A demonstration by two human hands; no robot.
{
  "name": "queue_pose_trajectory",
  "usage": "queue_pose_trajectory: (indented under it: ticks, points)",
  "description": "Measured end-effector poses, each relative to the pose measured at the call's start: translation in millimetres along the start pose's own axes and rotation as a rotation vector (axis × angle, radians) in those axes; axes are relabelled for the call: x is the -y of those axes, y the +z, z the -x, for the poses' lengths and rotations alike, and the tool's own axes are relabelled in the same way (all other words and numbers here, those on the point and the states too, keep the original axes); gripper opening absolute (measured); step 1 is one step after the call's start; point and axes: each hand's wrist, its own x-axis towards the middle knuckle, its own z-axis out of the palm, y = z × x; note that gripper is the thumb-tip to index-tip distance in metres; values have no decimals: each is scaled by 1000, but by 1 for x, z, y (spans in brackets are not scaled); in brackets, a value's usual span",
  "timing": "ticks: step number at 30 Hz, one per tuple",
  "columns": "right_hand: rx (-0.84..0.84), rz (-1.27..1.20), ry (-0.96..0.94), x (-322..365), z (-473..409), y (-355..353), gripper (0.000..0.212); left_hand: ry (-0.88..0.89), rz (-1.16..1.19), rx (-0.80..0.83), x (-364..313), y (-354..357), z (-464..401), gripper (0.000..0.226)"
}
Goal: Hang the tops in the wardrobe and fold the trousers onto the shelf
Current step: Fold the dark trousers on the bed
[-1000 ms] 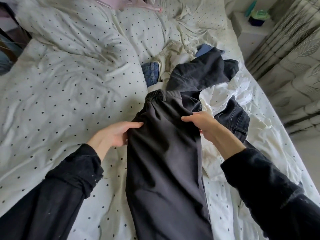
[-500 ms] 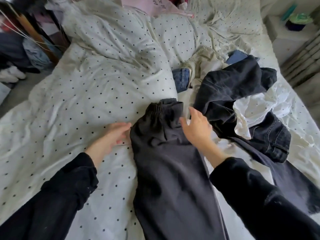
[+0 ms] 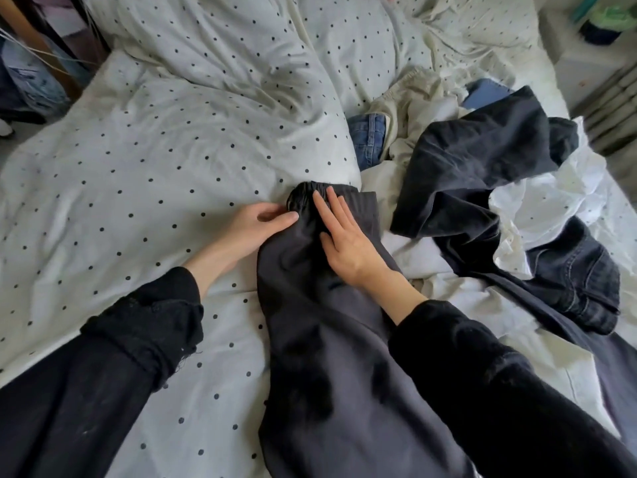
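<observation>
Dark grey trousers (image 3: 344, 357) with an elastic waistband lie lengthwise on the dotted duvet (image 3: 155, 174), waistband pointing away from me. My right hand (image 3: 341, 236) lies flat with straight fingers on the fabric just below the waistband. My left hand (image 3: 255, 229) sits at the trousers' left edge, thumb on top of the cloth and fingers beside it. Both arms wear black sleeves.
A heap of clothes lies to the right: black jeans (image 3: 489, 167), a white dotted garment (image 3: 548, 205), blue denim (image 3: 370, 136) and a cream garment (image 3: 417, 98). A white bedside table (image 3: 582, 60) stands at the far right. Dark furniture with clothes (image 3: 31, 74) is at the far left.
The trousers' top has been laid down flat on the bed. My right hand went from holding the right edge to pressing flat near the waistband; my left hand shifted up to the left edge.
</observation>
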Motion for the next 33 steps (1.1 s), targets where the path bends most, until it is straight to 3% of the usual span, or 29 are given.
queue_pose_trajectory:
  ticks: [7, 10, 13, 15, 19, 21, 23, 27, 30, 33]
  points:
    - [-208, -153, 144, 12, 40, -12, 66, -50, -150, 137, -35, 22, -1, 13]
    - [-236, -25, 205, 14, 72, -13, 57, -70, -146, 121, -39, 29, 2, 7]
    - [-291, -39, 287, 19, 95, -17, 43, 30, -142, 44, -40, 30, 14, 21]
    - [-344, -275, 445, 24, 107, -23, 38, 123, -109, -11, -42, 32, 30, 29]
    - [-418, -1097, 724, 30, 128, -49, 36, 344, -69, -5, -40, 30, 73, 34]
    - [-460, -1391, 773, 33, 147, -64, 43, 424, -173, 36, -29, 30, 94, 38]
    - [-509, -1492, 816, 33, 169, -74, 48, 522, -360, 77, -12, 34, 118, 48]
    - [-352, -1220, 929, 40, 202, -84, 49, 795, -816, 203, 20, 49, 163, 67]
    - [-91, -918, 953, 54, 224, -72, 46, 904, -970, 307, 38, 58, 192, 77]
    - [-65, -707, 886, 59, 230, -58, 31, 943, -1031, 331, 49, 58, 204, 76]
